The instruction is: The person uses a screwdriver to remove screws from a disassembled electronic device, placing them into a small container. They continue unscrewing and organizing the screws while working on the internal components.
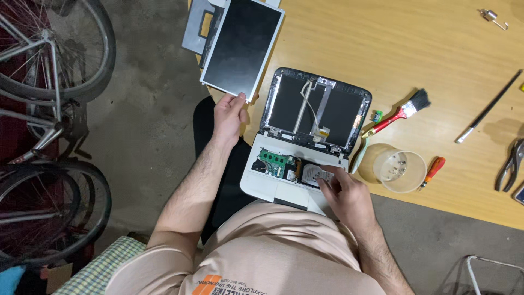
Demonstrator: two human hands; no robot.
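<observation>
A small white laptop lies opened up at the near edge of the wooden table, its lid shell empty apart from flat cables. A green memory board and a silver hard drive show in the base. My left hand grips the near edge of the detached dark screen panel, which lies left of the lid. My right hand rests on the base, fingertips on the hard drive.
Right of the laptop lie a red-handled paintbrush, a clear plastic cup with small screws, an orange screwdriver, a thin black rod and pliers. Bicycles stand on the concrete floor at left.
</observation>
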